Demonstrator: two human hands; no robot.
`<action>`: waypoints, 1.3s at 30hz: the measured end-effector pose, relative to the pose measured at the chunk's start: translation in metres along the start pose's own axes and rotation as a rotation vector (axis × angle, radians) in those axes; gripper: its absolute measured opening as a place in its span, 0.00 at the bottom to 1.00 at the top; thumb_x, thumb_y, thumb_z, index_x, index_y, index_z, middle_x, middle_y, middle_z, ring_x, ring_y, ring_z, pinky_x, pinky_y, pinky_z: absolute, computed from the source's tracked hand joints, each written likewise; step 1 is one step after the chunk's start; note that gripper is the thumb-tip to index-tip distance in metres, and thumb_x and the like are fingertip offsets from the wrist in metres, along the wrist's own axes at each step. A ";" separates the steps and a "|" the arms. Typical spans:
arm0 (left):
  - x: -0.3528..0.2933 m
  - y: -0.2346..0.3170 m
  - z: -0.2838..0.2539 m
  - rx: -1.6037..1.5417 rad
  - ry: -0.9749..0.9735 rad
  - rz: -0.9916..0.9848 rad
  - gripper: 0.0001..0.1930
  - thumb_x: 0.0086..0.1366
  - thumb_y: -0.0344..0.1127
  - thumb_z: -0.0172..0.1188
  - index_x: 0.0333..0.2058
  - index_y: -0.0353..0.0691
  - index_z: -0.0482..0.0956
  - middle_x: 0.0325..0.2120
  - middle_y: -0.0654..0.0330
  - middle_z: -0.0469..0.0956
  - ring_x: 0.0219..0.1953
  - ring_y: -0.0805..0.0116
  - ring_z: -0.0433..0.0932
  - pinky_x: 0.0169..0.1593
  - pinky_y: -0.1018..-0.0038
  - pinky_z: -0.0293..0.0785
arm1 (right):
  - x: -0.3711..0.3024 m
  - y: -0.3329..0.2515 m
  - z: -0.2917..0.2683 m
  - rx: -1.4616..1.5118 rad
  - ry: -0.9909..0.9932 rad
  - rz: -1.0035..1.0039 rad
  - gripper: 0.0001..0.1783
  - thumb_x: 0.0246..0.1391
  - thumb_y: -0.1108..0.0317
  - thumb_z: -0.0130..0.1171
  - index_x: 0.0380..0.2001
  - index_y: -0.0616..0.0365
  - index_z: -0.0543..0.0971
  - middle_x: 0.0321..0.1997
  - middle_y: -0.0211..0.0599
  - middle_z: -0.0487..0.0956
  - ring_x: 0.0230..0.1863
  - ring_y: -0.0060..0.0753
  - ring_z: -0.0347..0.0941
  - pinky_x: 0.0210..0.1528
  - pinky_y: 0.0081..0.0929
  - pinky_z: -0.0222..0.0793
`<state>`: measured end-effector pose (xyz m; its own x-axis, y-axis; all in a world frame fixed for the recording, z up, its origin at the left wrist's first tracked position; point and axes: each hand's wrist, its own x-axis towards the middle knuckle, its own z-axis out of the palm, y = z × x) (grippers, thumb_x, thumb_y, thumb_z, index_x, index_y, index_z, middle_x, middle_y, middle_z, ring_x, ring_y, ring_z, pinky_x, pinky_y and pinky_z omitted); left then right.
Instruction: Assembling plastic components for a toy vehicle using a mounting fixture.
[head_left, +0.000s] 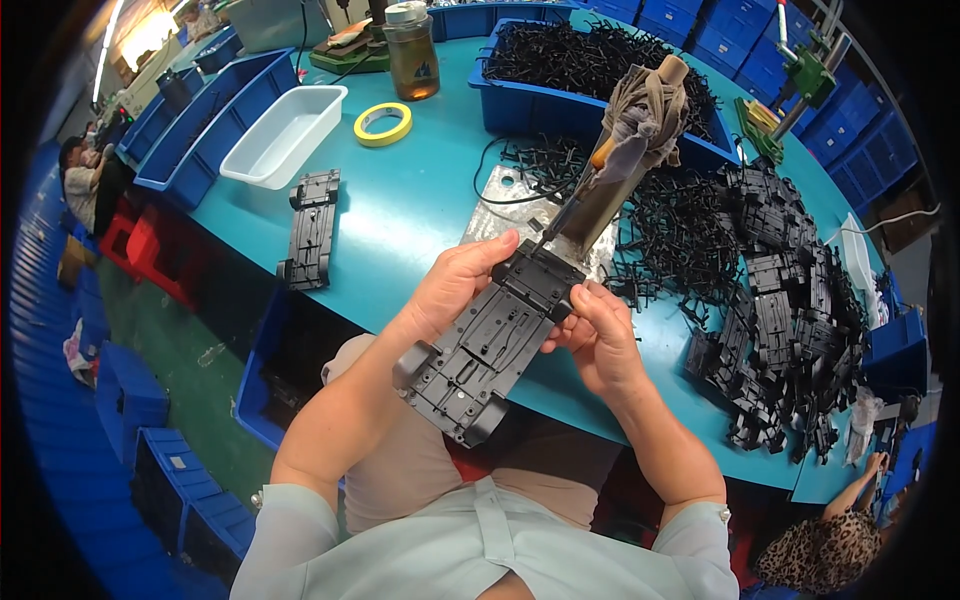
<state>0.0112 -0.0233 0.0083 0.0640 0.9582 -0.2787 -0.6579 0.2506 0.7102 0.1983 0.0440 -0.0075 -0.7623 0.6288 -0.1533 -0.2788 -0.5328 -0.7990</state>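
Note:
A black plastic toy-car chassis [485, 345] is tilted between my two hands, over the table's front edge. My left hand [455, 285] is closed on its far left side, with the thumb on top near the end. My right hand [603, 340] pinches the far right corner. At the chassis's far end stands a rod-shaped tool [568, 212] with an orange part, its tip at or just above the plastic; contact cannot be told. Grey cloth [640, 120] is wrapped around the tool's mount, above a metal plate [492, 215].
Another chassis [312, 230] lies at left, near a white tray [285, 135] and yellow tape [383, 125]. Small black parts [680, 235] spread at right before a full blue bin [510, 100]. Many chassis [775, 300] are heaped far right. A jar [412, 60] stands behind.

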 end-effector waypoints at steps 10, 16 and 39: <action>0.004 -0.005 -0.003 -0.006 0.041 0.002 0.22 0.67 0.45 0.45 0.43 0.27 0.71 0.33 0.45 0.79 0.31 0.59 0.81 0.35 0.67 0.82 | -0.001 -0.001 0.004 -0.010 0.031 -0.022 0.14 0.57 0.61 0.54 0.38 0.62 0.73 0.32 0.35 0.77 0.29 0.26 0.74 0.34 0.27 0.74; -0.005 -0.006 0.003 -0.036 0.205 0.053 0.16 0.63 0.42 0.53 0.38 0.32 0.73 0.30 0.54 0.78 0.27 0.67 0.80 0.30 0.74 0.80 | 0.002 0.008 0.004 -0.002 0.043 -0.016 0.13 0.59 0.64 0.53 0.38 0.63 0.74 0.34 0.35 0.78 0.32 0.26 0.75 0.39 0.28 0.74; -0.006 -0.008 -0.016 -0.128 0.257 0.112 0.17 0.63 0.43 0.54 0.40 0.32 0.74 0.32 0.56 0.78 0.29 0.70 0.78 0.33 0.75 0.78 | 0.018 0.006 0.019 -0.093 0.041 -0.033 0.15 0.61 0.60 0.50 0.37 0.64 0.73 0.34 0.38 0.78 0.33 0.26 0.75 0.36 0.24 0.73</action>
<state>0.0039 -0.0336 -0.0061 -0.1956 0.9084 -0.3697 -0.7402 0.1105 0.6632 0.1713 0.0414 -0.0041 -0.7286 0.6689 -0.1476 -0.2466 -0.4571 -0.8545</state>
